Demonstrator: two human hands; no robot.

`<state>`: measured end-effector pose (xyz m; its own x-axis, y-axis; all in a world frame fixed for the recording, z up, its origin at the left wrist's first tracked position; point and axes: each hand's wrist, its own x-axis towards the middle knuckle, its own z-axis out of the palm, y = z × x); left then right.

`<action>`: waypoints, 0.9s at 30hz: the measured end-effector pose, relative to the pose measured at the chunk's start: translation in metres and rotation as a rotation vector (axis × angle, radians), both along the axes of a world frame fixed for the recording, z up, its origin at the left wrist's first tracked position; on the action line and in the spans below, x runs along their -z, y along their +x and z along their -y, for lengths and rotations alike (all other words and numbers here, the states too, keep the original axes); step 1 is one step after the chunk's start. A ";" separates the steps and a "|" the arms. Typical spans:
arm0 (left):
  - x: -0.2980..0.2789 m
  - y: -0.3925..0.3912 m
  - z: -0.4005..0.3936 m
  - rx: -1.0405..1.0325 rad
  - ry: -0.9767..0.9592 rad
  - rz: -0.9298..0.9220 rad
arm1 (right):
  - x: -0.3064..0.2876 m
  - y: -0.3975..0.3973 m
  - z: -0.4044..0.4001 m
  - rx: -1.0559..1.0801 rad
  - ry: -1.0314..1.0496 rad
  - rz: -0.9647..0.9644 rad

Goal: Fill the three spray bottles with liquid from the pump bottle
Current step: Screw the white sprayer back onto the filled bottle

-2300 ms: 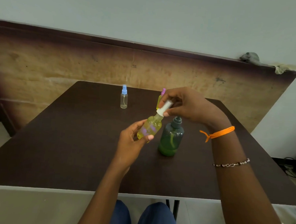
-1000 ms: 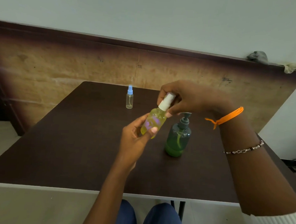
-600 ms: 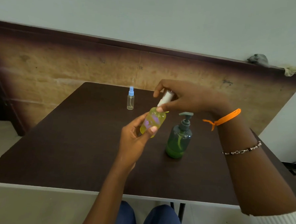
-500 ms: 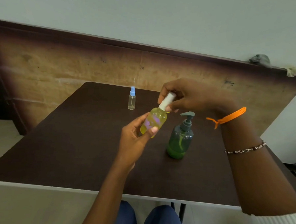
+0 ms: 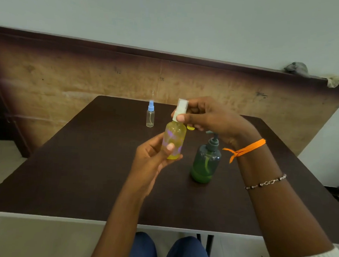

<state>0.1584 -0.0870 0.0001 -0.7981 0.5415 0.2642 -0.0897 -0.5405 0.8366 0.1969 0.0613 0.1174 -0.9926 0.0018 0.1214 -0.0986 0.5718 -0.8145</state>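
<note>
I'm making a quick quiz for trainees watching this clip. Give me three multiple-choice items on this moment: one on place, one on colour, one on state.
1. Where does the green pump bottle stand? A on the table, under the right wrist; B in the left hand; C on the floor.
2. What colour is the far small bottle's cap? A red; B blue; C black.
3. What does the right hand do? A lies flat; B pinches the white sprayer; C presses the pump.

Key: A, the green pump bottle rests on the table; B, small bottle is blue-capped; C no: B, right hand grips the white sprayer on the yellow bottle that the left hand holds.
</note>
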 end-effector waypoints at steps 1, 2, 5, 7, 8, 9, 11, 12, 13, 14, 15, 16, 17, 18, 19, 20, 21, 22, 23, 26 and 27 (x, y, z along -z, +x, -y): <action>-0.001 0.000 -0.002 -0.126 -0.064 -0.056 | 0.005 -0.003 0.004 0.071 0.013 -0.034; -0.003 0.002 -0.004 -0.255 -0.125 -0.118 | 0.011 -0.006 0.007 0.150 0.055 -0.078; -0.004 0.005 -0.010 -0.417 -0.186 -0.203 | 0.027 -0.012 0.015 0.349 0.155 -0.185; -0.004 0.006 -0.009 -0.290 -0.148 -0.161 | 0.027 -0.011 0.015 0.340 0.049 -0.232; -0.005 0.006 -0.006 -0.177 -0.110 -0.095 | 0.025 -0.010 0.015 0.283 -0.024 -0.229; -0.006 0.004 -0.003 -0.055 -0.062 -0.014 | 0.023 -0.007 0.015 0.204 -0.104 -0.201; -0.007 0.002 0.003 0.162 0.037 0.098 | 0.022 -0.003 0.013 0.016 -0.283 -0.111; -0.005 0.001 0.005 0.240 0.074 0.120 | 0.023 -0.001 0.013 -0.072 -0.355 -0.077; -0.004 0.001 0.006 0.300 0.102 0.134 | 0.025 -0.001 0.012 -0.140 -0.408 -0.057; -0.003 0.000 0.007 0.335 0.124 0.149 | 0.027 -0.002 0.011 -0.174 -0.445 -0.049; -0.002 0.000 0.007 0.349 0.134 0.163 | 0.028 -0.003 0.010 -0.167 -0.465 -0.048; -0.003 0.000 0.007 0.336 0.127 0.169 | 0.029 -0.005 0.009 -0.130 -0.465 -0.058; -0.005 0.000 0.006 0.294 0.102 0.166 | 0.030 -0.006 0.010 -0.076 -0.446 -0.078; -0.006 0.000 0.004 0.221 0.059 0.144 | 0.032 -0.007 0.011 -0.015 -0.415 -0.099; -0.007 0.000 0.002 0.122 -0.001 0.097 | 0.034 -0.008 0.013 0.049 -0.376 -0.120; -0.007 -0.001 -0.001 0.001 -0.075 0.027 | 0.038 -0.010 0.016 0.117 -0.337 -0.146; -0.006 0.001 -0.004 -0.113 -0.138 -0.049 | 0.042 -0.013 0.019 0.183 -0.305 -0.176; -0.007 0.003 -0.007 -0.198 -0.178 -0.115 | 0.046 -0.015 0.021 0.239 -0.284 -0.203; -0.007 0.005 -0.009 -0.251 -0.194 -0.162 | 0.049 -0.017 0.024 0.278 -0.270 -0.226; -0.005 0.005 -0.010 -0.192 -0.192 -0.175 | 0.048 -0.016 0.026 0.286 -0.313 -0.265; -0.007 0.003 -0.007 -0.108 -0.165 -0.097 | 0.046 -0.014 0.024 0.245 -0.351 -0.249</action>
